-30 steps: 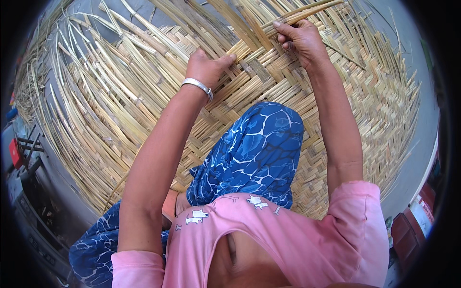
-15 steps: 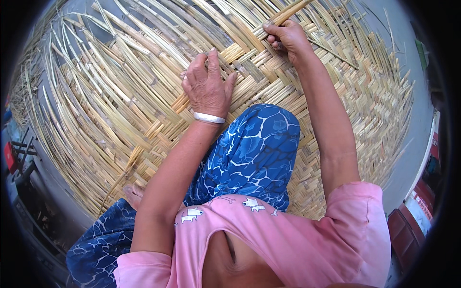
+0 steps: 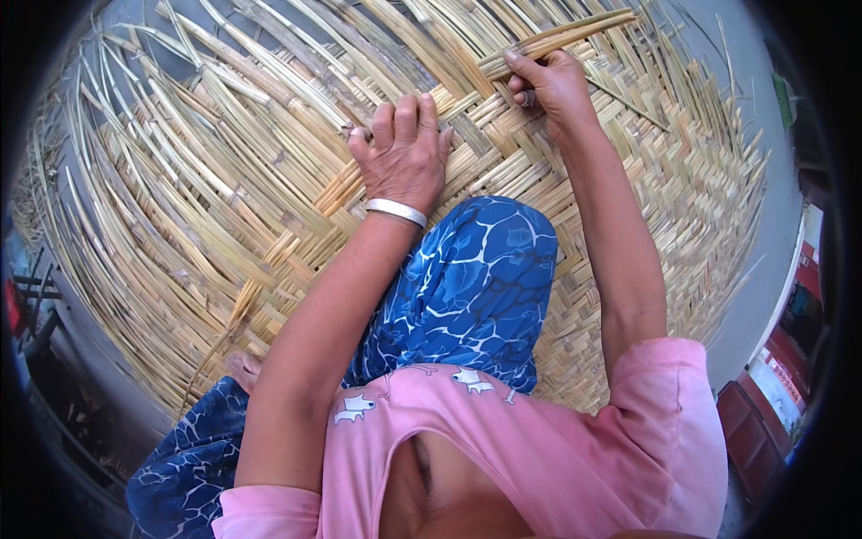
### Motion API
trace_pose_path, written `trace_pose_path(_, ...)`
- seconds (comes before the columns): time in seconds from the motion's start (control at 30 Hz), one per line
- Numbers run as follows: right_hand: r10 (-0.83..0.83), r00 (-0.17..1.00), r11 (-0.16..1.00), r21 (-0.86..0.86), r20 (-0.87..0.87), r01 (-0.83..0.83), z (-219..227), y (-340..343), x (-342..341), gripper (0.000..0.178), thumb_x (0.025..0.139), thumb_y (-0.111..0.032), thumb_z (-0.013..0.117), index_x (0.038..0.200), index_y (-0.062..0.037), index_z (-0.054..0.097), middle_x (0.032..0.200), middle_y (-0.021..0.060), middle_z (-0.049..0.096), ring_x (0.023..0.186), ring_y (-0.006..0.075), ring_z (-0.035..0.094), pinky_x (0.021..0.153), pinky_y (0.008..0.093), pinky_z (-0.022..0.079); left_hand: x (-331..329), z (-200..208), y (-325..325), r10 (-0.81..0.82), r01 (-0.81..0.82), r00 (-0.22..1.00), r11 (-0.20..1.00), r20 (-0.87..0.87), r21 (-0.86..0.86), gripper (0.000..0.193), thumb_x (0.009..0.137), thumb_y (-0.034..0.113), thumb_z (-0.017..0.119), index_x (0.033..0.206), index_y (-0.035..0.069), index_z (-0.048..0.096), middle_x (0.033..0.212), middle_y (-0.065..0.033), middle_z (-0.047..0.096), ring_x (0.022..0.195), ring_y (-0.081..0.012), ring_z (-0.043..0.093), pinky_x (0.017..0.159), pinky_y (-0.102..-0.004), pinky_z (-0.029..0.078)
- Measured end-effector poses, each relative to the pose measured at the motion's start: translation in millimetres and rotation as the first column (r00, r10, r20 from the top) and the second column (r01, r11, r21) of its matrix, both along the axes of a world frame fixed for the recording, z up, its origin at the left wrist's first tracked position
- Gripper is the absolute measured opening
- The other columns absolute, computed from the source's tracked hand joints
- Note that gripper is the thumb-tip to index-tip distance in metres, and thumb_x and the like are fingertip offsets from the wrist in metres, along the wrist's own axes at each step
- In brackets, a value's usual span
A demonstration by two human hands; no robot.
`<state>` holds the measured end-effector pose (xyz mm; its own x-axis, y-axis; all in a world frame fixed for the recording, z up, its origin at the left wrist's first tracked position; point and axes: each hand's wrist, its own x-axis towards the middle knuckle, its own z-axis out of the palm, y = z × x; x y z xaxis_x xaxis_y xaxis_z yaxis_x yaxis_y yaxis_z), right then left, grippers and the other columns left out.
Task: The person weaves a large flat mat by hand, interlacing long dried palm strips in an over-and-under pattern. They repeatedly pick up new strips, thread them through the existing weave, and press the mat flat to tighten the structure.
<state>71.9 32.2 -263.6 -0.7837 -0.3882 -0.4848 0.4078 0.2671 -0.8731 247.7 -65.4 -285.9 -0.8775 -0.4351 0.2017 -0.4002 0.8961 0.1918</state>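
Observation:
A large half-woven mat [image 3: 611, 242] of pale yellow split reed or bamboo strips spreads before me. My right hand [image 3: 561, 85] is closed in a pinch, thumb on top, around a bundle of flat strips [image 3: 575, 34] at the mat's upper part. The bundle's free end points up and right, above the weave. My left hand [image 3: 401, 148] rests palm down on the weave near the middle, its fingers bent and close together. Its fingertips are tucked out of sight, so what they grip is hidden. A white bangle [image 3: 397, 211] circles my left wrist.
Long loose strips [image 3: 171, 180] fan out, unwoven, on the left and far side. My knee in blue patterned cloth [image 3: 476, 269] presses over the mat's near part. Grey floor [image 3: 759, 54] borders the mat. Dark furniture [image 3: 54, 332] stands left, a dark red box [image 3: 750, 431] right.
My right hand has shifted slightly right, and the strip bundle has swung down to the right. My left hand has moved slightly right, its fingers curling down from a more spread pose.

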Motion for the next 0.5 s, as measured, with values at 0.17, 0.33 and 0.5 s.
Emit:
trace_pose_path(0.17,0.042,0.991,0.998,0.046,-0.126,-0.036,2,-4,-1,0.017,0.078,-0.013,0.068,0.082,-0.0016,0.057,0.063,0.0038,0.058,0.047,0.0074,0.050,0.043,0.0206,0.043,0,-2,2,-0.020,0.020,1.000,1.000,-0.016,-0.022,0.046,0.078,0.034,0.061,0.119,0.014,0.054,0.115,-0.0009,0.046,0.111,-0.0203,0.039,0.089,-0.0507,0.028)
trace_pose_path(0.33,-0.010,0.990,0.996,0.084,-0.142,0.022,-9,-8,1,0.017,0.079,-0.018,0.069,0.081,-0.0052,0.058,0.061,0.0008,0.056,0.047,0.0059,0.050,0.043,0.0181,0.041,12,0,1,-0.078,0.078,0.996,0.997,-0.049,0.003,0.048,0.077,0.034,0.061,0.120,0.014,0.053,0.119,-0.0009,0.046,0.112,-0.0195,0.041,0.092,-0.0507,0.027)
trace_pose_path(0.5,-0.162,0.959,0.985,0.017,-0.230,0.171,-13,-3,13,0.018,0.081,-0.015,0.066,0.086,-0.0002,0.057,0.066,0.0055,0.059,0.051,0.0084,0.055,0.043,0.0205,0.045,68,8,-2,-0.056,0.051,0.995,0.997,0.080,0.063,0.065,0.078,0.039,0.060,0.131,0.008,0.039,0.136,-0.0092,0.038,0.130,-0.0230,0.030,0.105,-0.0489,0.016)
